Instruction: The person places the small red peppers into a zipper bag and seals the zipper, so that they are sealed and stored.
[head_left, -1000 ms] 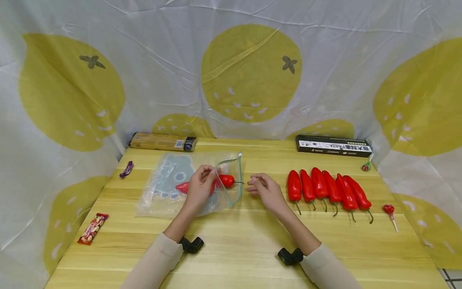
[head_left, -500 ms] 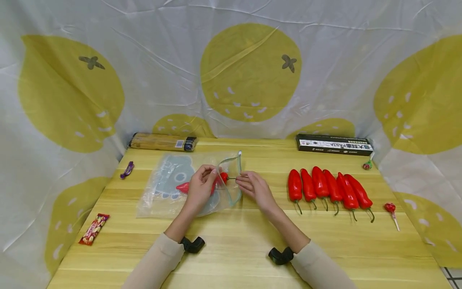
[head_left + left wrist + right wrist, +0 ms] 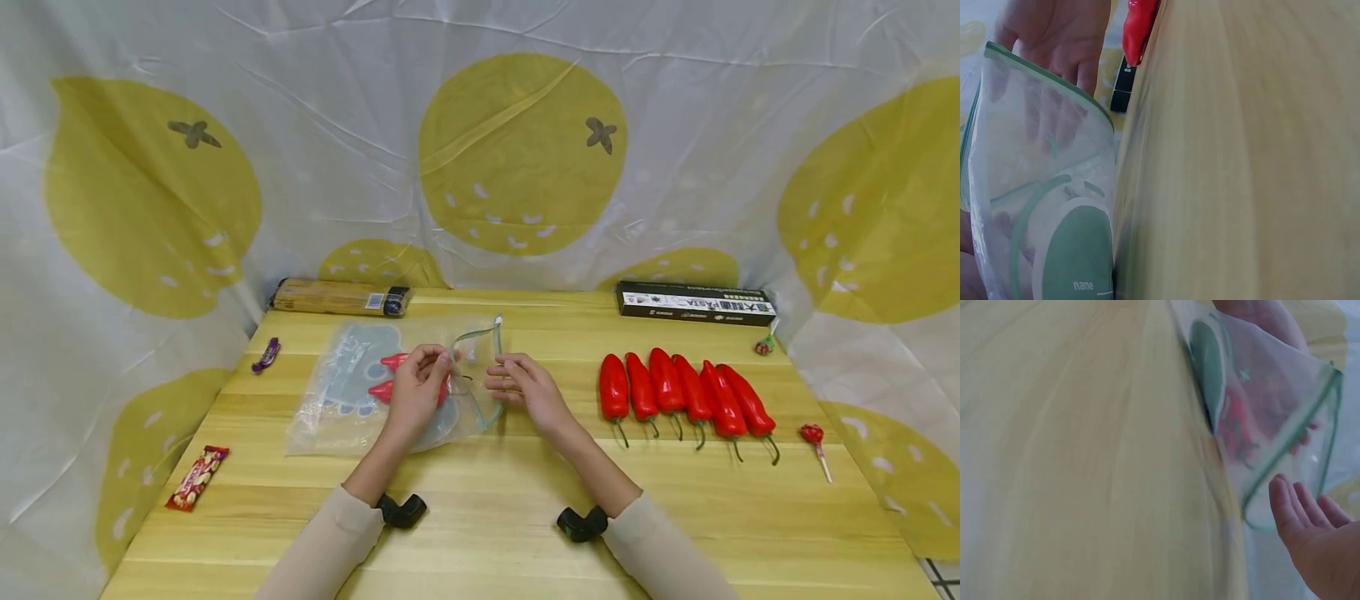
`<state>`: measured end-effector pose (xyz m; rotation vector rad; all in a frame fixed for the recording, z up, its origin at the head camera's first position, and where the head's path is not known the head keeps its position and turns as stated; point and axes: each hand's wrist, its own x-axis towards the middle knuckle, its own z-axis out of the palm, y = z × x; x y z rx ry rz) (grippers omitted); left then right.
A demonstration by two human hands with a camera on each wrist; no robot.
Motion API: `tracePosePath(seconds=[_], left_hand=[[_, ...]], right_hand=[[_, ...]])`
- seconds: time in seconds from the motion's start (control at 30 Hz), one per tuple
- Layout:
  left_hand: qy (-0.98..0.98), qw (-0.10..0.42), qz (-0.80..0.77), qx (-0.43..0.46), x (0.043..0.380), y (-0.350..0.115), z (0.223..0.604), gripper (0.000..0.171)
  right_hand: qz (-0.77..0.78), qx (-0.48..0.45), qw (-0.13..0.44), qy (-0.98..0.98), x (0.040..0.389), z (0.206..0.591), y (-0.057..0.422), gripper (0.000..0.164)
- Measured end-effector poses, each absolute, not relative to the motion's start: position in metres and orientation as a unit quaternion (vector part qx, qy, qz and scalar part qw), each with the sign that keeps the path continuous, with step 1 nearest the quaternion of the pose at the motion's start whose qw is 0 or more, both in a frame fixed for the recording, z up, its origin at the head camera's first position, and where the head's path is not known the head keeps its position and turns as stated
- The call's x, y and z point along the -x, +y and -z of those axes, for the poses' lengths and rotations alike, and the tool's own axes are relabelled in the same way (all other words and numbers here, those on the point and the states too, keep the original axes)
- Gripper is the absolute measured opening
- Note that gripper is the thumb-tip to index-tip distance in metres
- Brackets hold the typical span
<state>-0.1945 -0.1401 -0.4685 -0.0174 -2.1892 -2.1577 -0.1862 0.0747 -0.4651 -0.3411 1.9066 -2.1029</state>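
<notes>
My left hand [image 3: 416, 385] pinches the bag [image 3: 352, 358], its mouth facing my right hand [image 3: 531, 390], which, fingers extended and empty, is nearer the loose peppers [image 3: 692, 390] lying on the worktop [image 3: 480, 525] to its right, long axes and stems roughly toward me.

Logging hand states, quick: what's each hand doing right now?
Left hand: closed, pinching the edge of the clear zip bag.
Right hand: open, holding nothing, at the mouth of the clear zip bag.
</notes>
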Motion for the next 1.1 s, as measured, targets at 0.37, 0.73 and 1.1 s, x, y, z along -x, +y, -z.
tracePosePath(seconds=[0.37,0.73,1.1], left_hand=[[-0.73,0.015,0.683,0.001,0.186,-0.143,0.45,0.023],[-0.733,0.005,0.68,-0.005,0.184,-0.142,0.454,0.024],[-0.726,0.011,0.687,-0.003,0.197,-0.142,0.476,0.027]], right_hand=[[0.593,0.067,0.004,0.803,0.16,0.453,0.151,0.028],[0.415,-0.011,-0.077,0.907,0.156,0.455,0.203,0.036],[0.372,0.083,-0.042,0.924,0.166,0.466,0.183,0.038]])
